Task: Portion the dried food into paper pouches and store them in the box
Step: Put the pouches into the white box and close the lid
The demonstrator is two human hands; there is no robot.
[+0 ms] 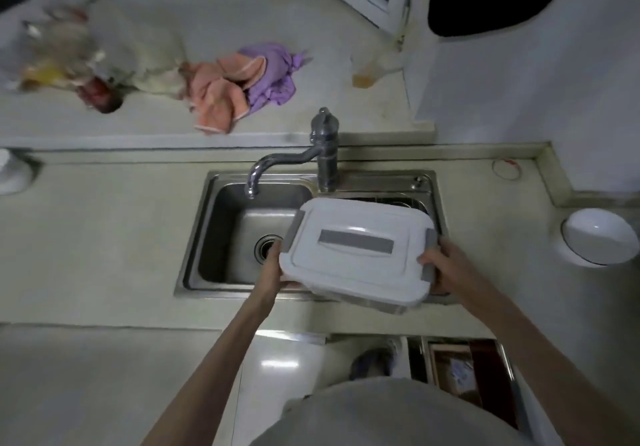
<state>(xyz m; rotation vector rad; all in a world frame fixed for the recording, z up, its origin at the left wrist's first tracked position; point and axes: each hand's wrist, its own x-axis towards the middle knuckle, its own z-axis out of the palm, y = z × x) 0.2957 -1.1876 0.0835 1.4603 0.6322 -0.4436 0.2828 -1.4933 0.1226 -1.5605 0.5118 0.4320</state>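
The box (358, 251) is held over the right part of the sink (214, 234), tilted, with its lid on. The left hand (273, 269) grips its near-left corner from below; the right hand (446, 269) holds its right end by the grey clasp. The likely risk is a slip into the basin, since the box hangs over the sink rather than resting on the counter (104, 237). It is white plastic, rectangular with rounded corners, with a grey handle strip and grey side latches.

White lidded box (356, 255) with grey clips, tilted above the sink (221, 237)
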